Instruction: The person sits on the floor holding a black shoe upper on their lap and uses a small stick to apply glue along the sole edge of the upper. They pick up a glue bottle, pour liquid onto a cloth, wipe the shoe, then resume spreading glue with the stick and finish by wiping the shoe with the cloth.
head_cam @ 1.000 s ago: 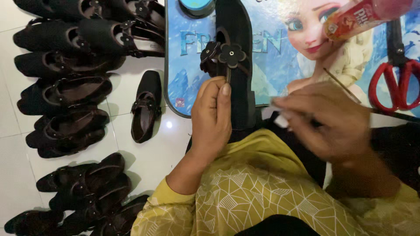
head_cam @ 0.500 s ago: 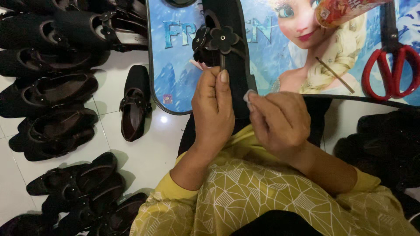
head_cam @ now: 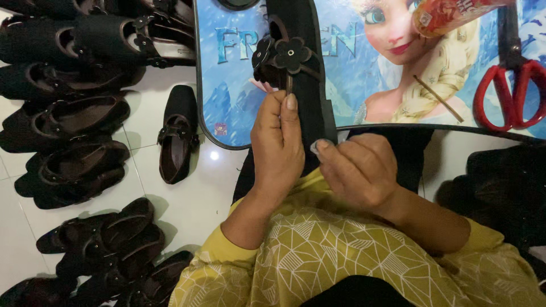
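Observation:
A black shoe with two dark flower ornaments on its strap lies lengthwise across a blue cartoon-printed board. My left hand grips the shoe's side, thumb pressed up along the strap just below the flowers. My right hand rests against the shoe's near end with fingers curled; a fingertip touches the shoe's edge. Whether it holds anything small is hidden. A thin brown stick lies on the board to the right.
Red-handled scissors lie at the board's right end, and an orange tube at its top. Several dark shoes are lined up on the white tiled floor to the left, one single shoe beside the board. Dark material lies at right.
My right hand came in from the right, where it was raised by the stick, and now presses on the shoe's near end. The left hand kept its grip.

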The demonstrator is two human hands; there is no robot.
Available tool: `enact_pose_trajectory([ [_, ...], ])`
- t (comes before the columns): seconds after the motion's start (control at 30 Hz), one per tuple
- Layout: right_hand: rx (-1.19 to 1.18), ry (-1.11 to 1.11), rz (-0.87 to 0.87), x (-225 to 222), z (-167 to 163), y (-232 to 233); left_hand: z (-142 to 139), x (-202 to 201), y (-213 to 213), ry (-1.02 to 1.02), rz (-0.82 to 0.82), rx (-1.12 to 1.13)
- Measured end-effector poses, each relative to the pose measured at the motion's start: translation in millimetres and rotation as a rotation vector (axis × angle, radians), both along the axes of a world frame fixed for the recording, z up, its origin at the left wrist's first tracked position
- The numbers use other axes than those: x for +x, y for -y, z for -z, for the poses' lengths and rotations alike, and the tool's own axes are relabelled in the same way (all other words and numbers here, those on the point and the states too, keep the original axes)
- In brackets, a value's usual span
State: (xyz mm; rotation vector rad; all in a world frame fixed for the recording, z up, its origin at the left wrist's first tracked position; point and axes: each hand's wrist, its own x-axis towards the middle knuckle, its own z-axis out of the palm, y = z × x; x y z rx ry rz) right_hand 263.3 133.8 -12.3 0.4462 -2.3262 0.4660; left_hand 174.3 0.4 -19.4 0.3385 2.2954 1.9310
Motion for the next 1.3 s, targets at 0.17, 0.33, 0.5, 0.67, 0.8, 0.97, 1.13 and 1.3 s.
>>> enact_pose_trajectory([
  [0.17, -0.030, 0.012, 0.048, 0.0, 3.4, 0.4, 2.2, -1.1, 0.5, -0.096, -0.011, -0.003],
  [0.33, 0.002, 0.050, -0.094, 1.5, 1.6, -13.2, 3.2, -3.0, 3.9, -0.057, -0.029, 0.016],
  [0.5, -0.299, 0.263, 0.104, -3.1, -10.8, -30.4, 4.3, -7.7, 6.7, 0.003, -0.033, 0.049],
  [0.67, -0.351, 0.223, 0.027, -15.3, -9.6, -10.2, 4.5, -5.2, 9.3, 0.017, -0.028, 0.103],
  [0.8, -0.111, 0.140, -0.235, -14.2, -9.8, -7.8, 3.8, -5.8, 11.0, -0.003, -0.033, 0.070],
  [0.97, -0.189, 0.201, -0.076, -30.6, -10.5, -12.8, 4.6, -6.8, 5.7, 0.011, -0.031, 0.009],
  [1.13, -0.418, 0.359, 0.125, -41.3, -16.4, -8.8, 6.7, -2.3, 10.1, -0.006, -0.010, -0.002],
  [1.3, -0.286, 0.317, -0.101, -23.1, -12.5, -17.4, 9.2, -4.1, 8.9, -0.024, -0.016, -0.041],
])
